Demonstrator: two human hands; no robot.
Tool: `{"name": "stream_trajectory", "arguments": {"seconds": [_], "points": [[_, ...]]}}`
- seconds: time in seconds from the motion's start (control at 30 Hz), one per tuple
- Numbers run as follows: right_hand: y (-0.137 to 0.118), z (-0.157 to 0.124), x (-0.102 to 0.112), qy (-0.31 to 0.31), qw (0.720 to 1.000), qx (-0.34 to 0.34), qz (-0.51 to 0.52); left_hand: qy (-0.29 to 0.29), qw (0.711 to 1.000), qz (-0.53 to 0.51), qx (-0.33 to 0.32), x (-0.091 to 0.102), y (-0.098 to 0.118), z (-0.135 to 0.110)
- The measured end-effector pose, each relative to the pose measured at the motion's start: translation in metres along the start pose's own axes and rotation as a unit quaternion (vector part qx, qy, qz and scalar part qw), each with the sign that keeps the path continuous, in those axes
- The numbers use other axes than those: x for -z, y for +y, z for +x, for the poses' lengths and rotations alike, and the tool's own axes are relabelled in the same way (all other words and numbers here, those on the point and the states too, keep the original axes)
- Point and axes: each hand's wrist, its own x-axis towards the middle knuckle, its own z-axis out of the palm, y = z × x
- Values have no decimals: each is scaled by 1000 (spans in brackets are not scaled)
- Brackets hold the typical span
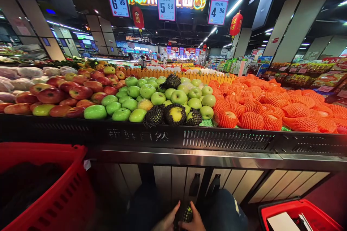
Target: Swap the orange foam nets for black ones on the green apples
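Note:
Low at the bottom edge, between my knees, I hold a green fruit in a black foam net (187,214). My left hand (170,219) closes on it from one side and my right hand (194,220) from the other, with the thumbs up. Most of the fingers are out of sight. On the shelf above lie green apples (148,91). Several fruits in the same black netting (175,114) sit at the front of that pile, and another netted one (170,82) lies on top.
Red apples (81,92) fill the shelf's left, and fruits in orange foam nets (252,119) its right. A black slotted rail (227,140) runs along the front. A red basket (67,195) stands at left, and a red crate (311,207) holding white boards at lower right.

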Motion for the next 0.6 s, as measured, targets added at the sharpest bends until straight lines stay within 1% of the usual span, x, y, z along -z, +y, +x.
{"name": "stream_trajectory", "arguments": {"seconds": [0.03,0.1,0.2,0.23,0.3,0.37,0.43,0.5,0.6], "points": [[1,3,-1,6,999,-2,41,-17,1000,3,-3,-2,2,-2],[1,7,-1,4,993,-4,119,-17,999,14,-27,-4,4,-7],[-5,6,1,7,984,-9,175,54,993,38,-95,-4,5,-11],[-9,5,2,8,984,-11,179,74,989,46,-117,-3,5,-12],[-18,0,4,0,984,-8,178,95,984,60,-141,-3,4,-13],[-26,-6,6,-18,986,-10,163,111,981,76,-141,-4,3,-11],[-31,-9,8,-26,989,-35,138,132,978,81,-137,-4,3,-7],[-30,-8,10,-27,991,-63,117,145,976,81,-141,-4,3,-2],[-21,-3,13,-35,989,-79,123,149,974,73,-156,-2,3,2]]}}
